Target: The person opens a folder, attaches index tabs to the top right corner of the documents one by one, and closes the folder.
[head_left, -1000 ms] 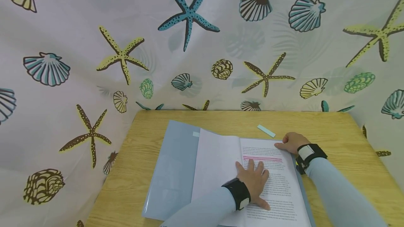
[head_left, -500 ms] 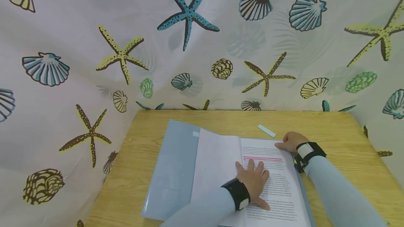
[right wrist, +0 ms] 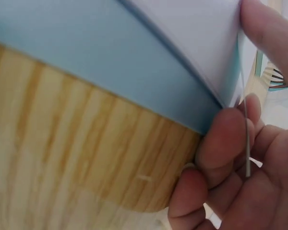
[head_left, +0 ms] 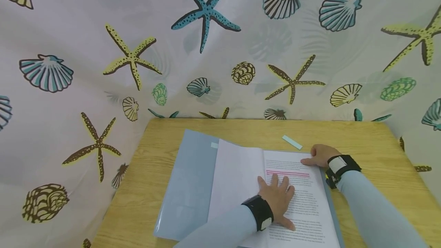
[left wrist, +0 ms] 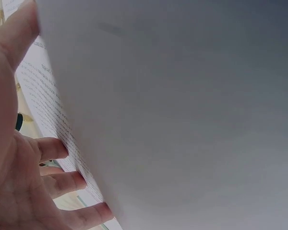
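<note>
A light blue folder (head_left: 187,186) lies open on the wooden table, with white sheets inside. Its right-hand printed page (head_left: 310,209) bears lines of text and a pink highlighted band near the top. My left hand (head_left: 275,200) rests across the pages near the fold, fingers spread; in the left wrist view its fingertips touch the paper. At the top right corner, my right hand (head_left: 323,156) pinches the folder and sheets. The right wrist view shows its thumb (right wrist: 271,36) over the paper and curled fingers at the blue cover's edge; how many sheets it holds is unclear.
A small pale green strip (head_left: 292,142) lies on the table (head_left: 372,144) just beyond the folder's top edge. A small pale label (head_left: 214,145) sits on the left cover. A curtain (head_left: 220,68) printed with shells and starfish hangs behind the table and at its sides.
Both hands keep their places on the folder and pages. Only the head view has shifted slightly.
</note>
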Demonstrator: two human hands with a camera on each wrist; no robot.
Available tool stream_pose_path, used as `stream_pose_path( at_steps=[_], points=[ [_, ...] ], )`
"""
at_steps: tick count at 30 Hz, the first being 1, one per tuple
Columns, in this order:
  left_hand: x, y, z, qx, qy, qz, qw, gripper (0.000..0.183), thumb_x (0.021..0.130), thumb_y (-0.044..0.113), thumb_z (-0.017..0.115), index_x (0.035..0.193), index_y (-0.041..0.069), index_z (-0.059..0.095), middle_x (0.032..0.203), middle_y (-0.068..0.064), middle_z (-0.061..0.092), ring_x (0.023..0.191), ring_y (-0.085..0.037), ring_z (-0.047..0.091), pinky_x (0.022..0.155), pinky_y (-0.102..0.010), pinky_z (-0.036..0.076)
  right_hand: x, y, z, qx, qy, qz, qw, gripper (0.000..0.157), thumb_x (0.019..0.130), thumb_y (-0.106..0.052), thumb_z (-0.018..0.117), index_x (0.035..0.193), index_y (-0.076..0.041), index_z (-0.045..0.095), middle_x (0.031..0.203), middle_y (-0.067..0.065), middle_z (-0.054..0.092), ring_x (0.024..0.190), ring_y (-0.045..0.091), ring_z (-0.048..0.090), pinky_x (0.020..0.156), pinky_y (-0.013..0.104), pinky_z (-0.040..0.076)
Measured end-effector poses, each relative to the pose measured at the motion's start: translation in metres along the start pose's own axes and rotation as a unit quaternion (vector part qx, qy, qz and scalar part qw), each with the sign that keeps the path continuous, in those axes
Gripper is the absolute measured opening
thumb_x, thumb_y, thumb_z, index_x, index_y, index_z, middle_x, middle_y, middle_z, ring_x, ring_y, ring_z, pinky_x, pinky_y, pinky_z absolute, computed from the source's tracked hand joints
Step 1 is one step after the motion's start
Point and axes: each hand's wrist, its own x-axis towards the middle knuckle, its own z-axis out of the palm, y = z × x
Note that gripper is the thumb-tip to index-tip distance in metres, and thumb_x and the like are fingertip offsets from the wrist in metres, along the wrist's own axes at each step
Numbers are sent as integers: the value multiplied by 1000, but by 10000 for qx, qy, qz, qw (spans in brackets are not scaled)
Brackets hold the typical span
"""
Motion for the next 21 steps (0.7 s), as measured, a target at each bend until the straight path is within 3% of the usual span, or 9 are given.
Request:
stream_pose_path(
  at_steps=[9, 15, 21],
  points=[
    [3, 1, 3, 9, 15, -25, 10000, 121, 46, 98, 39, 150, 39, 23, 158, 6, 18, 142, -31, 23, 97, -65, 35, 2, 4, -1, 102, -44, -83, 9999, 61, 73, -61, 74, 88, -5, 54, 77, 6, 53, 69, 22, 51, 56, 32, 38],
    [5, 1, 1, 14, 62, -28, 10000, 120, 47, 97, 40, 150, 37, 25, 158, 5, 20, 142, -30, 24, 96, -65, 35, 5, 14, -5, 443, -117, -516, 9976, 45, 81, -45, 73, 90, -6, 53, 79, 4, 51, 72, 20, 48, 59, 31, 36],
    [8, 1, 2, 45, 111, -68, 9999, 122, 46, 98, 39, 150, 36, 26, 157, 4, 21, 141, -31, 25, 95, -66, 36, 6, 13, -7, 488, -135, -364, 9981, 40, 82, -38, 74, 90, -6, 52, 80, 6, 52, 73, 21, 49, 60, 32, 36]
  ],
)
